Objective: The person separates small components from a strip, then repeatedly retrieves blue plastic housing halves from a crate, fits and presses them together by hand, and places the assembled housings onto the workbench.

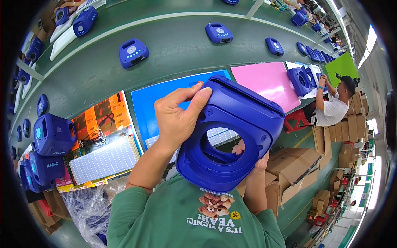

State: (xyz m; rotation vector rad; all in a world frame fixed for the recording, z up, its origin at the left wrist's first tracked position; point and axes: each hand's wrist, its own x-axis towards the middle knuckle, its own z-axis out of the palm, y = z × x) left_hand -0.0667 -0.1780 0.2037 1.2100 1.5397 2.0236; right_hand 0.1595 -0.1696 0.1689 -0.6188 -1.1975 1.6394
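Observation:
A blue plastic speaker housing (244, 113) with a large round opening and a long slot along its top edge is held up in front of my chest, tilted. My left hand (178, 113) pinches its upper left corner between thumb and fingers. At the lower right side, my right hand (261, 163) grips the housing from beneath. Some of its fingers show through the round opening; the rest are hidden behind the plastic. Under the housing lies a blue sheet (151, 97) on the bench, with part of a white dotted panel visible.
Left are finished-looking blue speakers (53, 134), a dotted white panel (103, 159), thin cables (93, 140) and plastic wrap (91, 204). A pink sheet (264, 82) and a co-worker (331, 105) are right. Cardboard boxes (291, 165) stand behind. Speakers (133, 53) sit on the green conveyor (173, 45).

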